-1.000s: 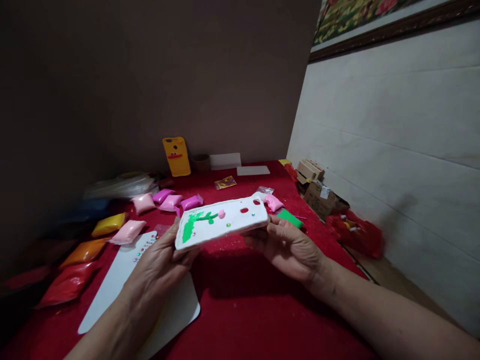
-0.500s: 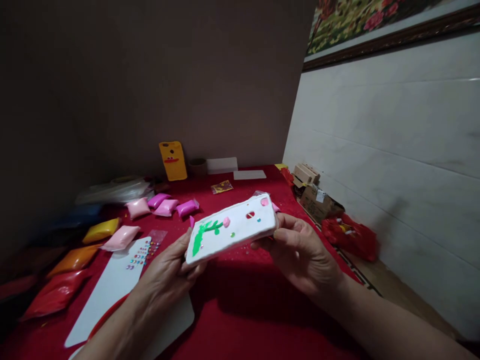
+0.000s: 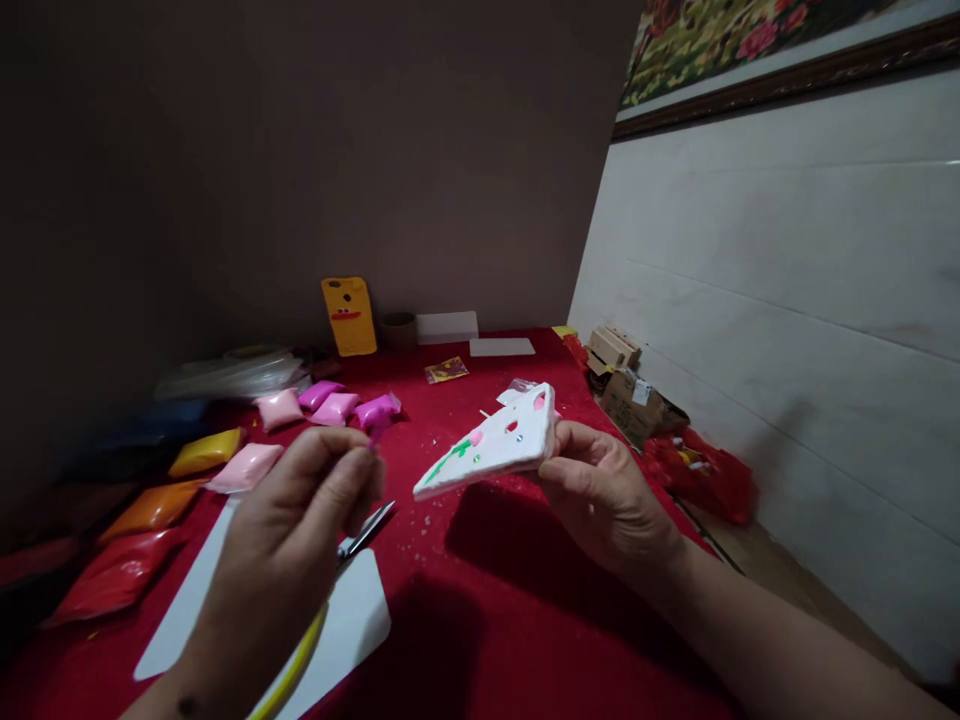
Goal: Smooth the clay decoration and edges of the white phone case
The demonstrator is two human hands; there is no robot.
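My right hand grips a white phone case by its camera end, fingers beneath and thumb at the edge. Tilted above the red cloth, the case carries a green stem, a pink flower and small gems. To its left, my left hand is raised in a pinch, apart from the case, with a small magenta piece at its fingertips. Scissors show a blade below that hand. A white board and a yellow curved band are partly covered by the left forearm.
Pink and magenta clay packets lie at the left, beside yellow, orange and red ones. A yellow phone case leans at the back near a brown pot. Cardboard boxes and a red bag sit at the right.
My left hand has let go of the white phone case and moved left and up, fingers pinched. The case stays in my right hand, now tilted more edge-on. Scissors have come into view.
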